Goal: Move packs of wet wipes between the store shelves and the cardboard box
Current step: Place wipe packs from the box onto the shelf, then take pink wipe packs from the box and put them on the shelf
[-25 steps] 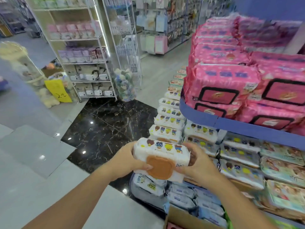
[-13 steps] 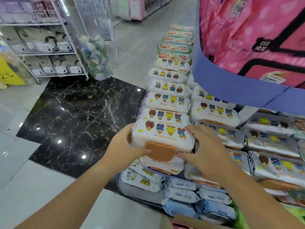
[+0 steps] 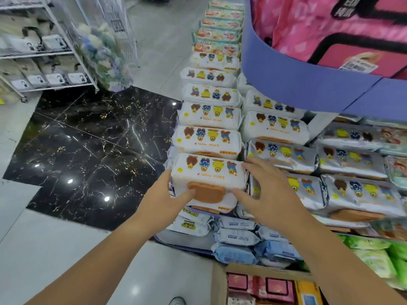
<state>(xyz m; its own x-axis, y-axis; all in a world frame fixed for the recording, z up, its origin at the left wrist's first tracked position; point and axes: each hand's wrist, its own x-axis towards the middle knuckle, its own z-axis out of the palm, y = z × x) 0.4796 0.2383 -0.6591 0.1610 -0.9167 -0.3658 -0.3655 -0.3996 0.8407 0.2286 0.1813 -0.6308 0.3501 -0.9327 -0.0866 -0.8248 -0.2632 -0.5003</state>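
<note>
You hold the white pack of wet wipes [image 3: 209,172] below the purple shelf [image 3: 297,84] and to its left, at the near end of a row of bear-print packs [image 3: 207,142]. It rests on another pack of the same kind, its orange lid [image 3: 207,194] facing you. Your left hand [image 3: 167,199] grips the pack's left end, with the thumb on the front beside the lid. Your right hand [image 3: 264,194] is spread over the right end, with the thumb on the front and the fingers reaching the top corner. Pink packs [image 3: 330,29] lie on the purple shelf. Far below the shelf, the cardboard box [image 3: 220,280] stands open with packs inside.
</note>
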